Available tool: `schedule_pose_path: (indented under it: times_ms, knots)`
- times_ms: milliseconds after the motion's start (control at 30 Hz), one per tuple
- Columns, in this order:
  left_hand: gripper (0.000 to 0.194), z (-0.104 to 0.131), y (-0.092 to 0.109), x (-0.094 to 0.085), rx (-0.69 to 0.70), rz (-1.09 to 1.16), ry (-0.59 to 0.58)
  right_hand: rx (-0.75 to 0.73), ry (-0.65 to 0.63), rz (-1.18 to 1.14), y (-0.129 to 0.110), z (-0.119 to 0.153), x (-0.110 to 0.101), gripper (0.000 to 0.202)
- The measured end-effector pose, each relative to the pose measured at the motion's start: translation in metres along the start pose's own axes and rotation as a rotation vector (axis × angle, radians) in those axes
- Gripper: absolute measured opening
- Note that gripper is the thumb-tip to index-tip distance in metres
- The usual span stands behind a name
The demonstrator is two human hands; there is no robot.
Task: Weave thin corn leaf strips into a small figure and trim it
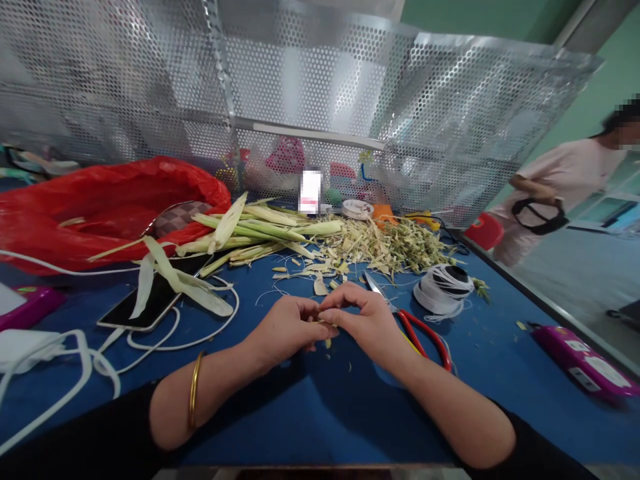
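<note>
Over the blue table, my left hand [293, 325] and my right hand [361, 317] meet, their fingertips pinched together. Between them is a small pale piece [324, 323], mostly hidden by the fingers; it looks like a bit of dried plant leaf. Scissors with red handles [425, 339] lie partly under my right forearm, blades pointing away. Just beyond my hands spreads a heap of cut pale husk scraps [350, 243]. Greenish small tied or folded pieces [417, 245] pile up at its right. A spool of white string [443, 292] stands right of the scissors.
Long green-yellow husks [265, 230] lie back left, beside a red plastic bag [115, 207]. A dark phone [150, 300] with a white cable [175, 327] is at left. A purple power strip [583, 360] lies right. Perforated sheeting [310, 80] stands behind; a person [565, 173] is at right.
</note>
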State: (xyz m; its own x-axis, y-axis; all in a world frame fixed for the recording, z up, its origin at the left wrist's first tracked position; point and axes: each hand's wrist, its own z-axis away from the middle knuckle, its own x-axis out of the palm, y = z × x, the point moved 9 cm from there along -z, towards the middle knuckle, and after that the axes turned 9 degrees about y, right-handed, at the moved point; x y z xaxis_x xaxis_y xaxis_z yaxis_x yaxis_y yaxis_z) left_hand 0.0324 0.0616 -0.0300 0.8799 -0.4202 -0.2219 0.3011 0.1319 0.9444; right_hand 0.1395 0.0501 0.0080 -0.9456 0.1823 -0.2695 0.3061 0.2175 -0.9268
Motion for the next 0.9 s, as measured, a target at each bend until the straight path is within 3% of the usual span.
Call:
schedule_pose_path:
  times_ms: [200,400,633,900]
  knots:
    - [0.020,-0.001,-0.003,0.003,0.015,-0.054,-0.019,0.138,-0.098,-0.028,0.013,0.001,0.009,0.013]
    - [0.018,-0.004,-0.009,0.006,0.033,-0.100,-0.046,-0.013,-0.059,0.166,0.003,0.003,0.007,0.005]
    - [0.010,0.000,-0.001,0.005,0.019,-0.001,-0.049,-0.076,-0.016,0.230,-0.007,0.007,0.001,0.016]
    - [0.020,-0.001,-0.003,0.007,0.006,0.047,-0.132,0.010,-0.195,0.156,0.000,0.003,0.006,0.010]
